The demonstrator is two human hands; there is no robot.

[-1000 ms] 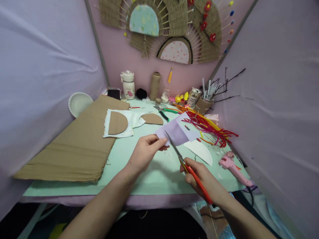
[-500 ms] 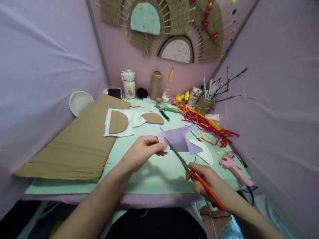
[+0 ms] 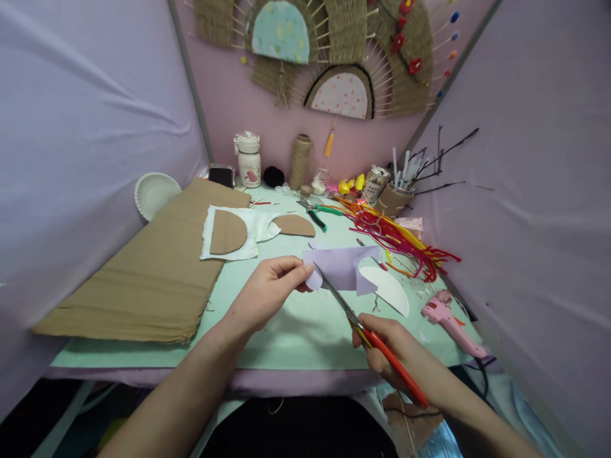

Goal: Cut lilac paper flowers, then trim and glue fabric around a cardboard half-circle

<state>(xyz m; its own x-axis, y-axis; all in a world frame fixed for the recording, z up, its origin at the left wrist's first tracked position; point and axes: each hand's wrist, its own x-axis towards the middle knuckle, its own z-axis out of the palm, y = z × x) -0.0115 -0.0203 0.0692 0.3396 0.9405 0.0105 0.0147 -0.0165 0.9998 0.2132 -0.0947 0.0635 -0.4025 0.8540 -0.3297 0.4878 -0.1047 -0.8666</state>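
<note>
Between thumb and fingers, my left hand (image 3: 272, 286) pinches the left edge of a piece of light purple paper (image 3: 338, 267), held above the table. My right hand (image 3: 389, 343) grips red-handled scissors (image 3: 351, 315), whose blades point up and left into the paper close to my left thumb. A rounded lobe shows in the paper beside that thumb, and a curved notch at its right end. Behind the paper's right end, a white half-round piece (image 3: 389, 289) lies on the table.
A large cardboard sheet (image 3: 138, 267) covers the left side, with a white cloth and cardboard half-round (image 3: 228, 232) at its edge. Green-handled pliers (image 3: 315, 216) lie further back. Red and orange pipe cleaners (image 3: 391, 235) and a pink glue gun (image 3: 451, 321) are on the right.
The paper has turned slightly and its right end sits flatter. My left hand has shifted a little left. The scissor blades stay in the paper, and the view has moved slightly.
</note>
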